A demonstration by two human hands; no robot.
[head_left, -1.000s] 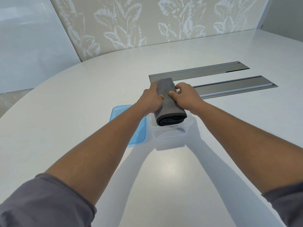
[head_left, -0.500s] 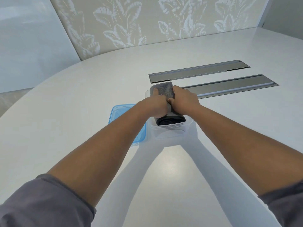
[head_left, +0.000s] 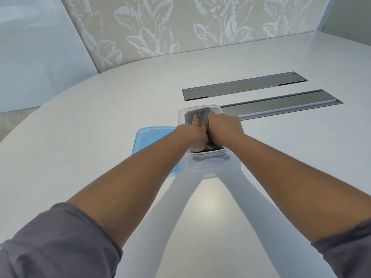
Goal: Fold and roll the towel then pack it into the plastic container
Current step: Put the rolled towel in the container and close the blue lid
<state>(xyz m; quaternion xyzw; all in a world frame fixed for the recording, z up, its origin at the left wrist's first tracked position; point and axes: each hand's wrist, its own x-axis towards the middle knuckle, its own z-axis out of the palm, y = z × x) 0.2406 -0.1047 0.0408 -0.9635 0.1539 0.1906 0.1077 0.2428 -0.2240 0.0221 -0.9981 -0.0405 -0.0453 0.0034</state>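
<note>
The rolled grey towel (head_left: 197,115) lies inside the clear plastic container (head_left: 208,159) in the middle of the white table. My left hand (head_left: 195,135) rests on top of the roll with its fingers spread flat on the cloth. My right hand (head_left: 224,127) presses on the roll's right side, knuckles up. Both hands hide most of the towel; only its far end and a dark strip at the near end show. The towel sits below the container's rim.
A blue lid (head_left: 152,141) lies flat on the table, touching the container's left side. Two grey metal cable slots (head_left: 245,85) (head_left: 281,105) are set into the table behind the container. A leaf-patterned wall stands beyond the table's far edge.
The roll was held above the container a second ago. Both hands have lowered it and pushed it down inside, and the left hand's fingers now lie flat on it.
</note>
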